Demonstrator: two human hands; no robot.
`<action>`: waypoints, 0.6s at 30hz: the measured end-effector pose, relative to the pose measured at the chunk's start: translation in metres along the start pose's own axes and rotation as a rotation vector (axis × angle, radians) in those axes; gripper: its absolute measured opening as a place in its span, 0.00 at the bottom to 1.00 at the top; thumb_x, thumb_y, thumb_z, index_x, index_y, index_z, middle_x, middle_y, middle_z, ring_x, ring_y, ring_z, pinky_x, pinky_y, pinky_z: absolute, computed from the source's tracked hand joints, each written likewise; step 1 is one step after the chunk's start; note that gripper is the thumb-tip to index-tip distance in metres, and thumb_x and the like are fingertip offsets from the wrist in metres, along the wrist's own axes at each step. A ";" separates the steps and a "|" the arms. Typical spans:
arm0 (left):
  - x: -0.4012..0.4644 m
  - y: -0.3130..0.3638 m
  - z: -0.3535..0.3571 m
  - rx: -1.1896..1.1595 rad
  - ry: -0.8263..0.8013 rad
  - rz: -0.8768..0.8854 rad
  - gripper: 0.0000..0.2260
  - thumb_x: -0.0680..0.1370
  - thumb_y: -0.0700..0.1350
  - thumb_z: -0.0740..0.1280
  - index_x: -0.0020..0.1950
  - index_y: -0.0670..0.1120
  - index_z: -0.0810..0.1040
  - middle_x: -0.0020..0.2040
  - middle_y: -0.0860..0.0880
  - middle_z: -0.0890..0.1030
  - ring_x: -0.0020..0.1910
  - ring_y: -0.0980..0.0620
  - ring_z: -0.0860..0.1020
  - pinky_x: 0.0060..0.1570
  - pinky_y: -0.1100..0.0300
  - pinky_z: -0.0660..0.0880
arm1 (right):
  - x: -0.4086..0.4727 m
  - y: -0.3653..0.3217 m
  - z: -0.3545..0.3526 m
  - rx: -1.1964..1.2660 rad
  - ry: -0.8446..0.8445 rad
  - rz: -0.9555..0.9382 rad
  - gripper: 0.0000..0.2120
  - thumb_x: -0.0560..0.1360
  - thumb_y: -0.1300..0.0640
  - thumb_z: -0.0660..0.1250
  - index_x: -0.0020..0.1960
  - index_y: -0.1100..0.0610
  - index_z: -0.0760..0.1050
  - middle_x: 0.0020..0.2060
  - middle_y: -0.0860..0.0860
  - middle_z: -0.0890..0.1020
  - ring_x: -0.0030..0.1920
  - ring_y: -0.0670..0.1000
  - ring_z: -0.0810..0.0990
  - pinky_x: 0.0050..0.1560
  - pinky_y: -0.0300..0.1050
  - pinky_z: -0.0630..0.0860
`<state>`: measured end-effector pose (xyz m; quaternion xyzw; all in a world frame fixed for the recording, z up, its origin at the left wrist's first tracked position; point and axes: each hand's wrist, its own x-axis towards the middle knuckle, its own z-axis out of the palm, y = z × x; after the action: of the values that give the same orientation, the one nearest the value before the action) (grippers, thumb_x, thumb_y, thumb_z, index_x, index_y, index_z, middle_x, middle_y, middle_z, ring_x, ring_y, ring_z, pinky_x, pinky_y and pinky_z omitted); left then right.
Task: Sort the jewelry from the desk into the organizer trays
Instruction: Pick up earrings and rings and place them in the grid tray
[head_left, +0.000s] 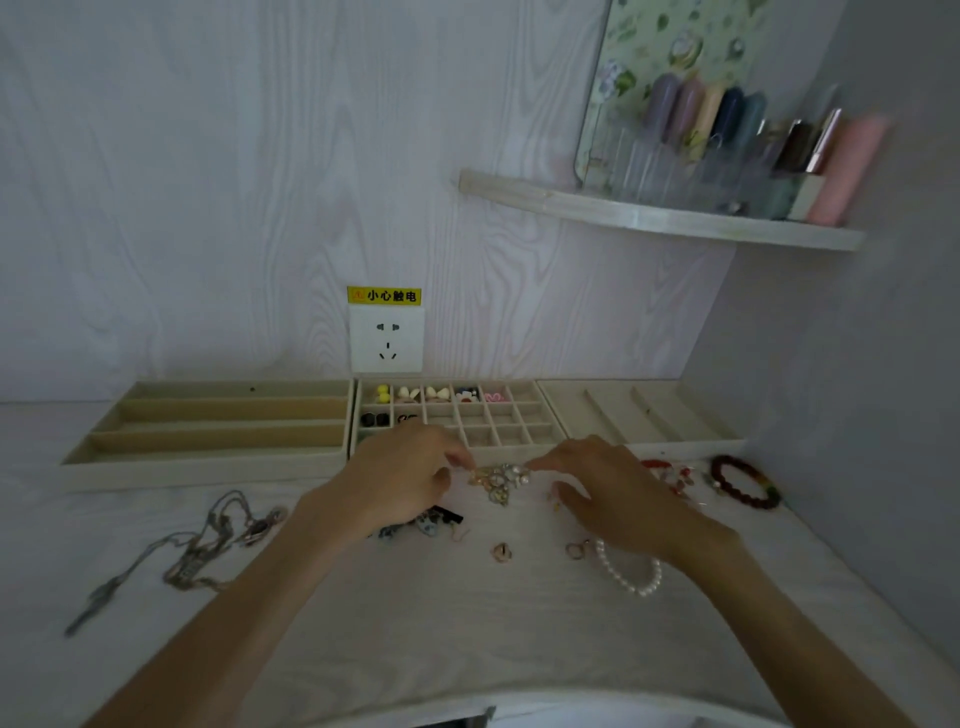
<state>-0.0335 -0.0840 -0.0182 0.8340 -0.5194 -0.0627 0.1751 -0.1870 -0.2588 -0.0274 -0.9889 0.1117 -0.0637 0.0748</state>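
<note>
Pale wood-grain desk (467, 623) carries three beige organizer trays along its far edge: the long-slot tray (218, 431) on the left and the ridged tray (639, 415) on the right look empty, while the grid tray (498, 421) between them holds small pieces in about eight far-left cells. Most sorting is left, I judge: tangled necklaces (208, 545) near left, a pearl bracelet (631, 577) and red bead bracelet (748, 483) on the right, rings (501, 552) near centre. Both hands meet at a glittery cluster (498, 480) just before the grid tray; left hand (400, 478) and right hand (608, 493) have curled fingertips touching its edges, whether pinching I cannot tell.
</note>
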 end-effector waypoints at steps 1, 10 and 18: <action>0.002 0.000 0.002 0.015 0.022 -0.006 0.15 0.79 0.41 0.61 0.61 0.56 0.78 0.62 0.56 0.77 0.61 0.55 0.74 0.57 0.57 0.73 | 0.004 -0.002 0.004 0.008 0.041 0.006 0.17 0.79 0.58 0.58 0.65 0.45 0.71 0.60 0.46 0.75 0.60 0.49 0.69 0.58 0.43 0.64; 0.019 0.006 0.023 0.140 -0.003 0.043 0.18 0.79 0.42 0.59 0.64 0.60 0.74 0.60 0.52 0.77 0.60 0.50 0.72 0.54 0.56 0.72 | 0.031 -0.007 0.016 0.071 0.204 0.178 0.09 0.75 0.52 0.65 0.53 0.47 0.81 0.48 0.46 0.82 0.53 0.49 0.75 0.55 0.44 0.68; 0.014 0.008 0.020 0.096 -0.032 0.082 0.14 0.79 0.44 0.59 0.58 0.59 0.79 0.60 0.53 0.78 0.60 0.52 0.73 0.59 0.54 0.71 | 0.023 0.002 0.011 0.194 0.089 0.214 0.05 0.71 0.54 0.71 0.45 0.46 0.83 0.41 0.44 0.83 0.39 0.40 0.75 0.36 0.31 0.65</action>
<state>-0.0398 -0.1047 -0.0331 0.8182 -0.5585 -0.0440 0.1291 -0.1631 -0.2643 -0.0359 -0.9556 0.2130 -0.1098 0.1715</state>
